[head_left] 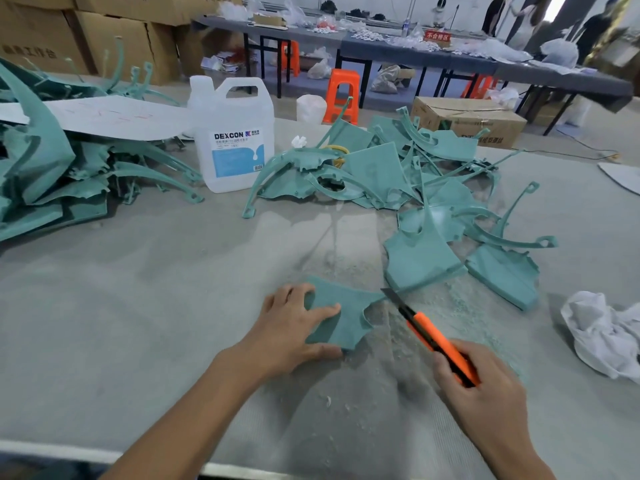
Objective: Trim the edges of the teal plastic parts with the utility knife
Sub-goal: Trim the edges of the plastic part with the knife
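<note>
Leftmost, a tangled heap of teal moulded plastic parts lies on the grey cloth-covered table, with a white translucent plastic jug bearing a blue label just to its right. Nearer, the left hand pinches a flat teal plastic part, fingers on top, thumb along its near edge. The orange-and-black utility knife points its blade tip at that part's right corner; the right hand is curled round its handle. Beyond sprawls a second pile of teal parts; a crumpled white cloth lies far right.

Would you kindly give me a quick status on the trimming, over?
Left hand holds teal part down. Right hand grips utility knife, blade at part's right corner. Nothing blocking the cut.
</note>
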A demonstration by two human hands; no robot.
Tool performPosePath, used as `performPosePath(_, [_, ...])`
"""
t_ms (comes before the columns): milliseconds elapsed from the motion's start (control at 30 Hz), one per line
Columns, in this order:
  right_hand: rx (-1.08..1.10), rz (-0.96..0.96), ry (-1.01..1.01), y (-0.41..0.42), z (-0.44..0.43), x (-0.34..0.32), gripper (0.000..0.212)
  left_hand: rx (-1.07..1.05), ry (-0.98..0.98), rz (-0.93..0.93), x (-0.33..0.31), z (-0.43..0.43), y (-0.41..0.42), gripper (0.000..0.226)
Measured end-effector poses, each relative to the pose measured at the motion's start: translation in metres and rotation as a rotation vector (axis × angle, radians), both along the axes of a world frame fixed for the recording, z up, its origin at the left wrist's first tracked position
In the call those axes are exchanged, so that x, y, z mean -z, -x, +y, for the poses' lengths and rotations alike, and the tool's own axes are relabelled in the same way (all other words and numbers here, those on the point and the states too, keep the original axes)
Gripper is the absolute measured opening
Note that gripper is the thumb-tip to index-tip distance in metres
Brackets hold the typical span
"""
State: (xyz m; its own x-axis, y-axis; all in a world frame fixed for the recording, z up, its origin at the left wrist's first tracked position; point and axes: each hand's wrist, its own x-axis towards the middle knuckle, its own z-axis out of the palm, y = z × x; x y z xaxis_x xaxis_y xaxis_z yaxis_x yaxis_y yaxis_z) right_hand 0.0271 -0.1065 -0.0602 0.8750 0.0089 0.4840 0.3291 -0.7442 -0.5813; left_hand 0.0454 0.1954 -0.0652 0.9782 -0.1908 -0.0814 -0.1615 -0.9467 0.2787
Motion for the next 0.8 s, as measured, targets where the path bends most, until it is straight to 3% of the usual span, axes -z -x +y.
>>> performPosePath(100, [-0.059,-0.018,0.085,0.0,0.001,0.002,0.022,-0.01,-0.044,0.013,-0.005,0.001,0.01,0.072])
performPosePath(233, [-0.093,-0.041,0.109,0.0,0.003,0.003,0.025,-0.157,-0.038,-0.065,0.0,-0.033,0.027,0.091])
performPosePath(333, [-0.115,0.008,0.117,0.001,0.003,0.003,0.021,-0.192,0.029,-0.177,0.011,-0.039,0.034,0.077])
performPosePath(500, [-0.149,0.086,0.181,0.0,0.001,0.001,0.021,-0.251,0.269,-0.225,0.017,-0.03,0.031,0.121])
performPosePath(800, [-0.149,0.045,0.26,0.0,0.004,0.001,0.021,-0.273,0.301,-0.28,0.022,-0.031,0.029,0.115])
